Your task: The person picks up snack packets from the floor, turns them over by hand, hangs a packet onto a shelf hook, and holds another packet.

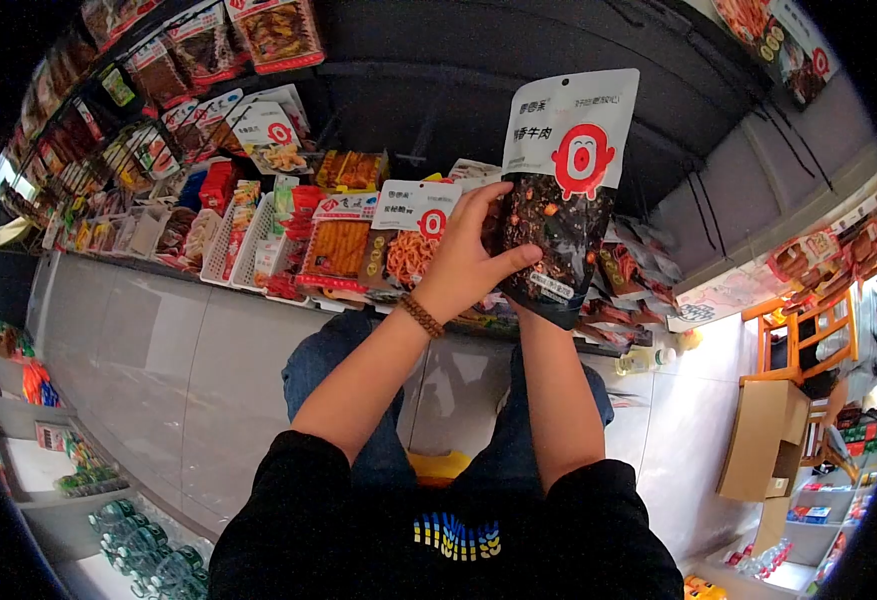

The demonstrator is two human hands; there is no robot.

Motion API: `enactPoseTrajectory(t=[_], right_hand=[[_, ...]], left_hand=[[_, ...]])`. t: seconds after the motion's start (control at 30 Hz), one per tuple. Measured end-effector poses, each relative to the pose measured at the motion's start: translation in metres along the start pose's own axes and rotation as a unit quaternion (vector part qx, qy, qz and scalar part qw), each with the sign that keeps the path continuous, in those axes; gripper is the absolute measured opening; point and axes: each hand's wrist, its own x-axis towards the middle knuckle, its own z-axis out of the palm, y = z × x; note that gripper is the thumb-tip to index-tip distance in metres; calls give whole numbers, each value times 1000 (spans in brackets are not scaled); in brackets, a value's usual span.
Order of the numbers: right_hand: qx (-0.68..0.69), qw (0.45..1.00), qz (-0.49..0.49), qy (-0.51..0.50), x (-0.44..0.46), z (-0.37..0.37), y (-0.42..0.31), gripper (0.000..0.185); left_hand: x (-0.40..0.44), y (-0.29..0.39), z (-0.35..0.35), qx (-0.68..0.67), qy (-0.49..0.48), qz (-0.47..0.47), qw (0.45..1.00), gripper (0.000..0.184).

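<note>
Held up in front of me is a snack pouch (560, 200) with a white top, a red cartoon figure and dark spiced meat pictured below. My left hand (478, 240) grips its left edge, thumb across the front and fingers toward the back; a beaded bracelet circles that wrist. The right forearm (558, 390) rises to behind the pouch, which hides the right hand and its fingers. Just left of the left hand stands a similar white-topped pouch (413, 240) on the shelf. Beside it is a red-and-white pack (338, 240) of orange-brown snacks.
More snack bags (278, 32) hang at the upper left. White plastic baskets (255, 248) hold small packets on the low shelf. A cardboard box (758, 435) and a wooden chair (808, 335) stand at right. Green-capped bottles (148, 550) fill a lower-left shelf.
</note>
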Motion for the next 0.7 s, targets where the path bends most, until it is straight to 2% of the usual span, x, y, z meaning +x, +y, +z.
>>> enactPoseTrajectory(t=[0.07,0.13,0.2,0.27,0.33,0.4,0.5,0.6,0.63,0.7], right_hand=[[64,993,51,85,3,-4,2,46],[90,992,40,75,6,-10,6,47],[116,991,31,65,6,-13,8,48],[156,988,11,-7,5,-15,9,49],[149,989,11,14,3,-9,6,49],[143,989,11,34,3,-5,6,49],[182,981,16,71,7,-4,7,46],[185,981,25,55,7,-3,4,46],[120,991,21,55,-1,-3,5,50],[148,987,26,61,4,-3,3,48]], left_hand=[[0,-3,2,12,2,-1,1000,68],[0,-6,4,25,6,-2,1000,71],[0,-8,4,112,28,21,993,75],[1,-10,4,106,27,20,994,78],[2,-10,4,99,27,19,995,81],[4,-11,3,-3,13,-16,1000,89],[6,-13,1,-66,25,-27,997,93],[7,-9,-4,-89,22,-73,993,96],[7,-10,-5,-88,22,-73,993,96],[6,-12,-6,-118,23,-119,986,97]])
